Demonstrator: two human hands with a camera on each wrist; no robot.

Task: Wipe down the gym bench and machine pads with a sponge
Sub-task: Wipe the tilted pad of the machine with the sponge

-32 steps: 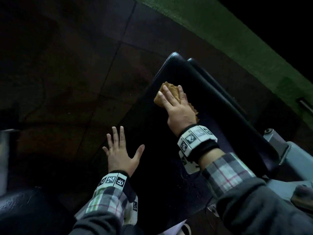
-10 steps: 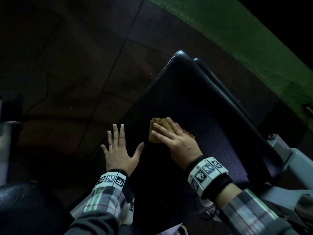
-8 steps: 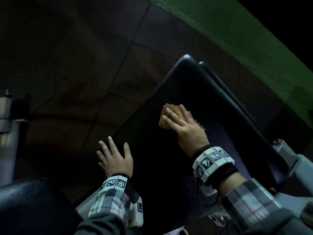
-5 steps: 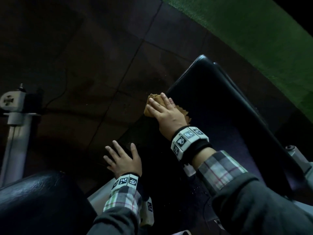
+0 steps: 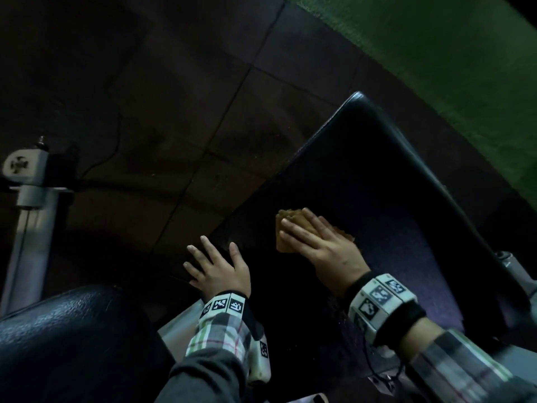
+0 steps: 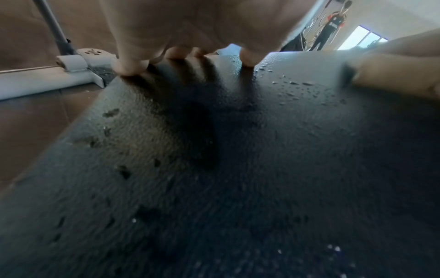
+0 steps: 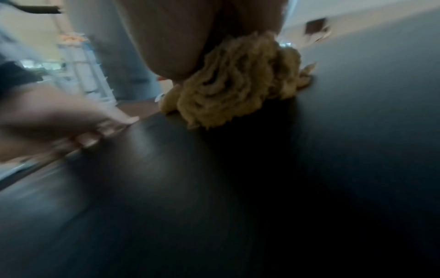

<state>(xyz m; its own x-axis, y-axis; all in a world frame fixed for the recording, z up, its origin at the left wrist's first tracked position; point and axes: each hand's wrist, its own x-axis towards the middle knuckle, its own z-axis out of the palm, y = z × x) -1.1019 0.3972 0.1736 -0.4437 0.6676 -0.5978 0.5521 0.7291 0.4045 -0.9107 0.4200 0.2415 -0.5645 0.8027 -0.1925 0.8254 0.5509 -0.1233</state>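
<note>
A tan sponge (image 5: 286, 225) lies on the long black bench pad (image 5: 377, 175), about halfway along it and near its left side. My right hand (image 5: 322, 245) presses flat on top of the sponge with straight fingers. The right wrist view shows the crumpled sponge (image 7: 238, 79) squashed under my palm against the pad (image 7: 285, 169). My left hand (image 5: 218, 266) rests open on the pad's left edge, fingers spread. In the left wrist view its fingertips (image 6: 128, 65) touch the pad (image 6: 238, 169), which carries water droplets.
A second black pad (image 5: 58, 338) fills the lower left. A grey machine post (image 5: 29, 199) stands at the left on dark floor tiles (image 5: 174, 112). Green turf (image 5: 436, 53) runs along the top right. Grey frame parts (image 5: 514, 271) sit at the bench's right. A person (image 6: 331, 24) stands far off.
My right hand has slid the sponge from the pad's left edge back toward me and onto the pad's middle. The left hand stays resting on the left edge.
</note>
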